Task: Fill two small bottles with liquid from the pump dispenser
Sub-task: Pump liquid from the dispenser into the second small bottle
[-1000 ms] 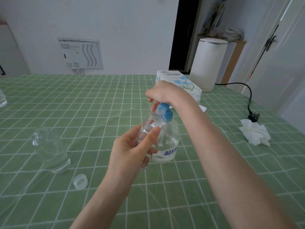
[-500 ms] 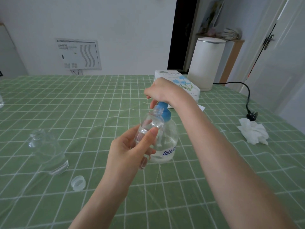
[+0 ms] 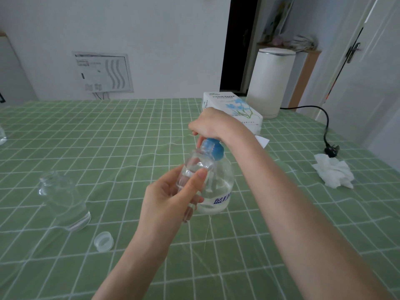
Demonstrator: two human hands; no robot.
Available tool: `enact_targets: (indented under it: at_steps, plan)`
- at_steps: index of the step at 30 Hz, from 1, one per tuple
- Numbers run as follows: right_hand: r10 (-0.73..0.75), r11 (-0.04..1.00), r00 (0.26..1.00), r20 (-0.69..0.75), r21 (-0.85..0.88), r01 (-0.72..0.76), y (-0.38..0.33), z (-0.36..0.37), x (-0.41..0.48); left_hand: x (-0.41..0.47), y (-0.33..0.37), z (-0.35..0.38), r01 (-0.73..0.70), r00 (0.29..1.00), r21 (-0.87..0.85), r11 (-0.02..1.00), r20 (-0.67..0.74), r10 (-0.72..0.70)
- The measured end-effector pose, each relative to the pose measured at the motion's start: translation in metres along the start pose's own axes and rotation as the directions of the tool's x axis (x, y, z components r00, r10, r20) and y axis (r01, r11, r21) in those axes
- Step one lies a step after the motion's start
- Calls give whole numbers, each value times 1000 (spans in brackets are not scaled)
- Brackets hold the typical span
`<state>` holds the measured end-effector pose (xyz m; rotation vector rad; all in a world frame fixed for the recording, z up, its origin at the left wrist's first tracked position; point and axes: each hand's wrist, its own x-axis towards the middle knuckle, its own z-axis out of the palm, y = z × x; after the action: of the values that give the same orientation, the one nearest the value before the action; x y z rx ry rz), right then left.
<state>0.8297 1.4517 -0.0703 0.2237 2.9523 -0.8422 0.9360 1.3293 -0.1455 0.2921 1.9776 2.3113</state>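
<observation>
A clear pump dispenser (image 3: 219, 187) with a blue pump top (image 3: 215, 149) stands on the green checked table (image 3: 129, 137). My right hand (image 3: 211, 125) rests curled over the pump head. My left hand (image 3: 171, 200) grips a small clear bottle (image 3: 194, 167) and holds its open neck up against the pump, just in front of the dispenser. A second small clear bottle (image 3: 62, 202) stands open on the table to the left. Its clear cap (image 3: 104, 241) lies beside it.
A tissue box (image 3: 232, 107) sits behind the dispenser. A crumpled white tissue (image 3: 333, 173) and a black plug with cord (image 3: 331, 149) lie at the right. A white cylindrical appliance (image 3: 270, 83) stands at the far right edge. Part of a clear object (image 3: 1, 135) shows at the left edge.
Both hands, the held bottle and the dispenser keep the same pose; only the camera view has shifted slightly.
</observation>
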Motion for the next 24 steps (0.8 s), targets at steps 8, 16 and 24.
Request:
enact_targets:
  at_steps: [8, 16, 24]
  plan:
    - [2, 1000, 1000, 9, -5, -2, -5, -5, -1, 1, 3, -1, -17, 1000, -9, 1000, 5, 17]
    - [19, 999, 999, 34, -30, -18, 1, 3, -2, 0, -1, 0, -1, 1000, 2, 1000, 16, 1]
    - [-12, 1000, 1000, 4, 8, 12, 0, -2, -1, 0, -1, 0, -21, 1000, -1, 1000, 1, 21]
